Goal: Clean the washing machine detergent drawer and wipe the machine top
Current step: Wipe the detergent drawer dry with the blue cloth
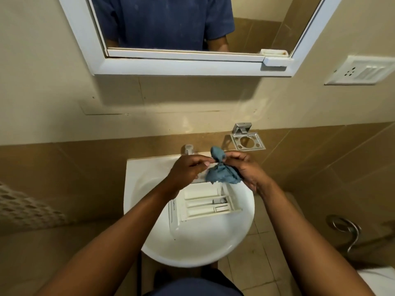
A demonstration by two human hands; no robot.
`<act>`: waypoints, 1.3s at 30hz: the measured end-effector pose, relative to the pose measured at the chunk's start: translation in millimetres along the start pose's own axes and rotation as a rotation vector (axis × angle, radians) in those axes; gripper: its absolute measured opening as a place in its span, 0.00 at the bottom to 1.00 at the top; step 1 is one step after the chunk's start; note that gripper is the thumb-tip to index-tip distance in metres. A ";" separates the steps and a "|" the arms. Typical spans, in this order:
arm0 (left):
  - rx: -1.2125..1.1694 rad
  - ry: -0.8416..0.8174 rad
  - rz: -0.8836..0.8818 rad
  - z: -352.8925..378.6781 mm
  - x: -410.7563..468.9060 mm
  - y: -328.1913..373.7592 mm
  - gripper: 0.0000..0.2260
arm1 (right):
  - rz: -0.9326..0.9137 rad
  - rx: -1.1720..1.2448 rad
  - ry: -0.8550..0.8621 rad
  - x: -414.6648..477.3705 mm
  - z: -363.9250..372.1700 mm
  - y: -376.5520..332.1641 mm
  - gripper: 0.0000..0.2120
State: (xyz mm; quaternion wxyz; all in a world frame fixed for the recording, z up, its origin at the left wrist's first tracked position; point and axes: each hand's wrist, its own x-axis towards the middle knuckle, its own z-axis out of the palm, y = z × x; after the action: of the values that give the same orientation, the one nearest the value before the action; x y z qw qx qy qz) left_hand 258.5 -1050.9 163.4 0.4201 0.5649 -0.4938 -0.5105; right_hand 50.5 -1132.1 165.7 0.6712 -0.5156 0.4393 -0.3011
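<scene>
A white detergent drawer [205, 205] with several compartments lies in the white wash basin [147, 178], its front panel toward the left. Above its far edge I hold a crumpled blue-grey cloth [221, 173] between both hands. My left hand [188, 170] pinches the cloth's narrow middle from the left. My right hand [245, 167] grips the cloth from the right, with part of it bunched under the palm. The cloth's top tuft sticks up above the fingers. The washing machine is not in view.
A chrome tap [188, 149] stands at the basin's back edge. A metal holder [248, 141] is fixed to the tiled wall at the right. A white-framed mirror [188, 60] hangs above, a switch plate [361, 70] at the far right. A metal hook [344, 229] is at the lower right.
</scene>
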 end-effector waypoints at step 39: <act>0.046 0.236 -0.746 -9.3 -9.9 -142.4 0.24 | -0.167 -1.303 -0.193 -6.2 69.3 156.2 0.08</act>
State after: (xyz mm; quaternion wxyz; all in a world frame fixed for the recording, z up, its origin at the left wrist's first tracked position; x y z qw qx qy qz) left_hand 286.1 -1018.7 26.7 0.2465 0.7697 -0.2141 -0.5486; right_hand 102.6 -1052.4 23.7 0.2328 -0.8731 0.4278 0.0227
